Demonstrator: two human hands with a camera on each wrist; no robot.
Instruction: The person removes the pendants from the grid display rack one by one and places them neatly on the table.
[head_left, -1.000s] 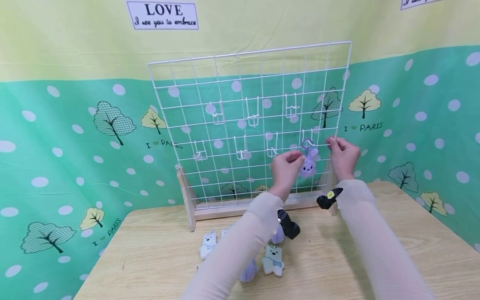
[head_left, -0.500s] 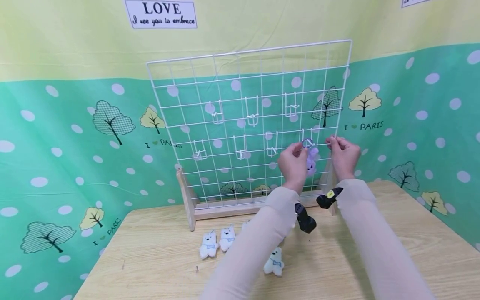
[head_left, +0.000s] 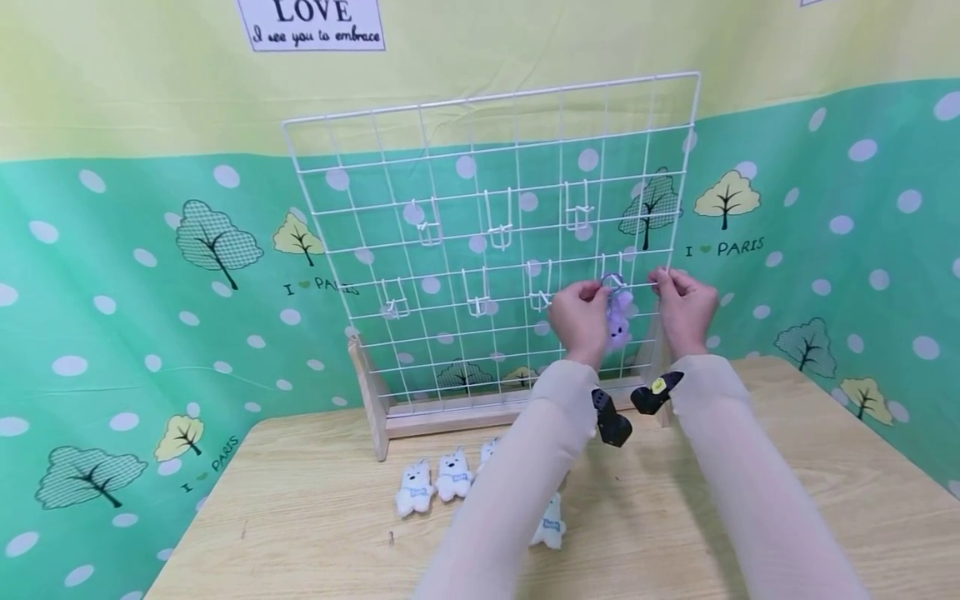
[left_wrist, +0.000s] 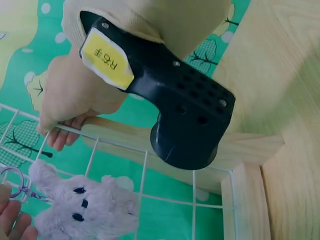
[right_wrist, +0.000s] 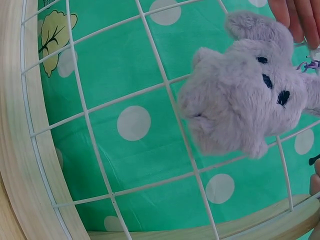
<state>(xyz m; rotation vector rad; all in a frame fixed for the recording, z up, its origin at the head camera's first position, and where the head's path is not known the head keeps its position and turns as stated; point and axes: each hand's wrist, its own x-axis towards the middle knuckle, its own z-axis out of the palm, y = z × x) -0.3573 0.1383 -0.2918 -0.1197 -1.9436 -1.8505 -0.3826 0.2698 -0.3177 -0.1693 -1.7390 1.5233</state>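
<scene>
A light purple plush rabbit keychain [head_left: 618, 321] hangs by its ring at a hook on the right of the white wire grid [head_left: 495, 100]. My left hand [head_left: 581, 321] pinches the ring [left_wrist: 15, 181] with thumb and fingers, right at the hook. In the right wrist view the plush rabbit [right_wrist: 245, 90] hangs before the grid, its face with black eyes showing. My right hand [head_left: 686, 308] grips the grid's right side wire; in the left wrist view the fingers of the right hand [left_wrist: 62, 135] curl around that wire.
Several more white hooks [head_left: 501, 235] hang on the grid in two rows. The grid stands in a wooden base [head_left: 457, 421] on the wooden table [head_left: 300, 517]. White plush bears [head_left: 415, 490] lie in front, partly behind my left sleeve [head_left: 517, 483]. A patterned cloth [head_left: 112, 275] hangs behind.
My left hand has moved up and right from beside the rabbit's body to its ring at the hook. The right hand has stayed on the grid's side. The head view has shifted slightly.
</scene>
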